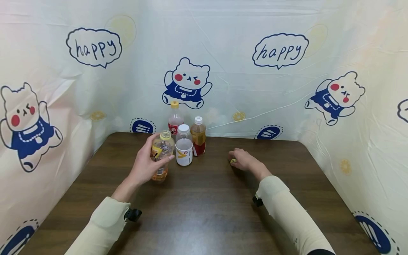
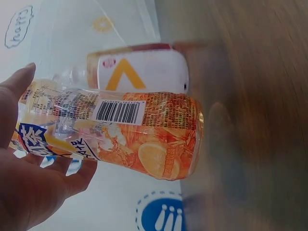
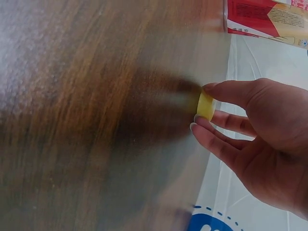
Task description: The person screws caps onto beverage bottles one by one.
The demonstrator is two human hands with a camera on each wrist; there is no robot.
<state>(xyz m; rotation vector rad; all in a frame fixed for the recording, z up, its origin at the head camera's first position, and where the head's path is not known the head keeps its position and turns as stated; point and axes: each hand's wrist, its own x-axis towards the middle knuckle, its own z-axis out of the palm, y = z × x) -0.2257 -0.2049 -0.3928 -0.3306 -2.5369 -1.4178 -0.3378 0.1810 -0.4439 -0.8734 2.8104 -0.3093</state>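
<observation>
My left hand (image 1: 148, 163) grips an uncapped plastic tea bottle (image 2: 154, 130) with an orange label and a barcode. In the head view the bottle stands upright, its open mouth facing up, thumb and fingers around its upper part. Directly right of it is a white-labelled bottle (image 1: 183, 152) with a white cap and a yellow V mark. Over at the right, my right hand (image 1: 243, 160) pinches a yellow bottle cap (image 3: 205, 106) between thumb and fingertips, close over the table. Part of the cap is hidden by the fingers.
Behind the white-labelled bottle stand a yellow-capped bottle with a red label (image 1: 175, 124) and a brown drink bottle (image 1: 198, 136) with a white cap. A printed cloth (image 1: 229, 95) hangs behind the brown wooden table (image 1: 204, 212) and along its sides.
</observation>
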